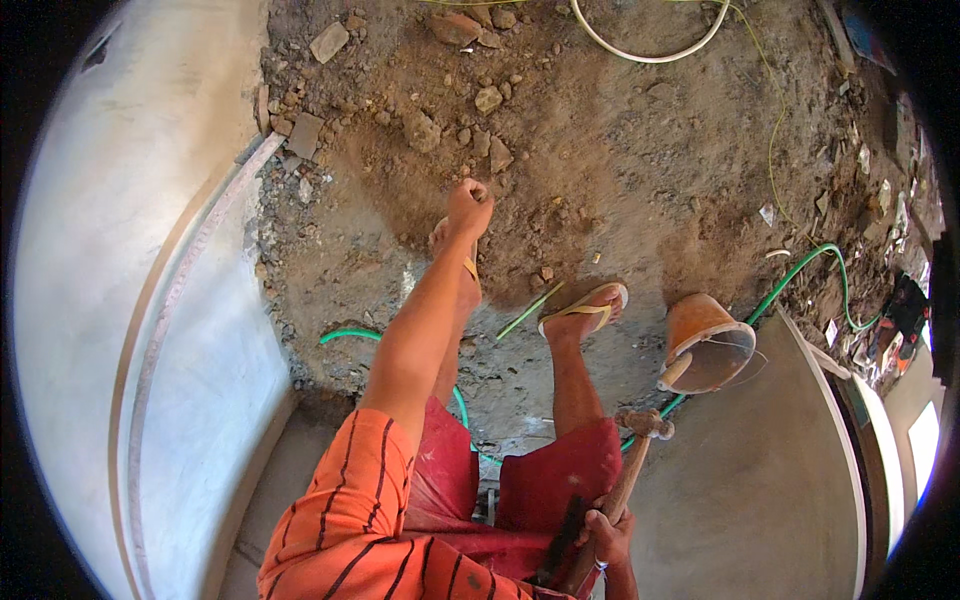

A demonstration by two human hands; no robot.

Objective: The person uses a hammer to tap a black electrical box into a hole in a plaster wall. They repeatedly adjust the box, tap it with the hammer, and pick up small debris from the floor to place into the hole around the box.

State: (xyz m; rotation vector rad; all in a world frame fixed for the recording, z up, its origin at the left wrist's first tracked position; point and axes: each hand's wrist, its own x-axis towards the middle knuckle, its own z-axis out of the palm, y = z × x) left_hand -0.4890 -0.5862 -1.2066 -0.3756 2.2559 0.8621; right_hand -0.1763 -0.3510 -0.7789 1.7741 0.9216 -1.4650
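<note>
My left hand (468, 206) reaches far down and forward, fingers closed in a fist just above the dirt ground; whether it holds anything is hidden. My right hand (607, 535) stays near my hip, gripping the wooden handle of a hammer (640, 430) whose metal head points away from me, and also a dark chisel-like bar (562, 538). My feet in yellow sandals (586, 306) stand on the rubble-strewn soil.
An orange bucket (703, 345) lies tipped on its side right of my feet. A green hose (805, 265) snakes across the ground, a white hose (650, 52) curves at top. Smooth plastered walls (150, 300) rise at left and lower right. Stones (420, 130) scatter ahead.
</note>
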